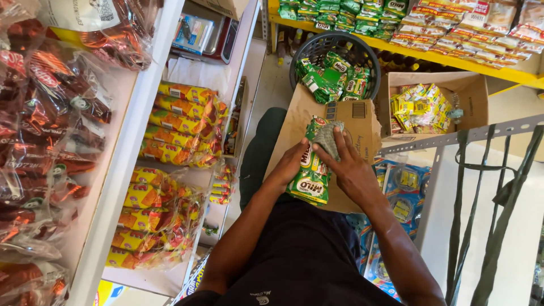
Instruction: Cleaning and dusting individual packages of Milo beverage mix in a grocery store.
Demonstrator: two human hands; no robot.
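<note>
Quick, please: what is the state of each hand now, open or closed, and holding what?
Left hand: closed on the strip of green sachets.
Right hand: pressing a grey cloth on the same strip; fingers extended, grip cannot be told.
</note>
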